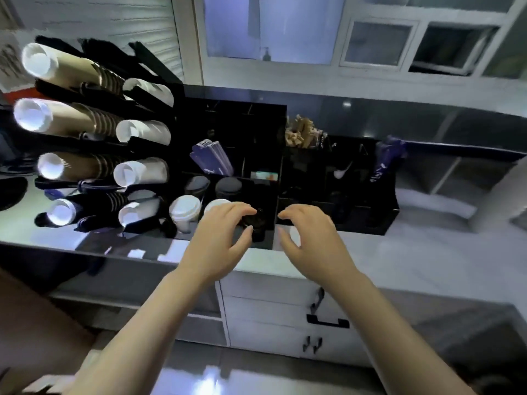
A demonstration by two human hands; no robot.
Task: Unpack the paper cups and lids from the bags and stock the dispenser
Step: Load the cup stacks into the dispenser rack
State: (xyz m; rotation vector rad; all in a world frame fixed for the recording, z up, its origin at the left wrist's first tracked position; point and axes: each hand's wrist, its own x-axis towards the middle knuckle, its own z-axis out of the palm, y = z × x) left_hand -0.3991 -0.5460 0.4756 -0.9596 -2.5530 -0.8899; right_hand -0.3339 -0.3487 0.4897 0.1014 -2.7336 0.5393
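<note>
The black cup dispenser [148,67] stands at the left, its slanted tubes filled with stacks of brown ribbed paper cups [85,118] and white cups [142,172]. To its right is a black organizer [236,115] with white lids [184,208] and grey lids [228,186] in its front compartments. My left hand [222,240] curls its fingers and thumb round a dark stack of black lids [259,223] in the front compartment. My right hand [309,240] hovers just right of that stack, fingers loosely curved and holding nothing. No bags are in view.
The organizer also holds purple sleeves [212,159], wooden stirrers [302,132] and a dark purple packet [385,161]. It all stands on a pale counter [413,252] above white drawers with black handles [328,322]. Windows line the back wall.
</note>
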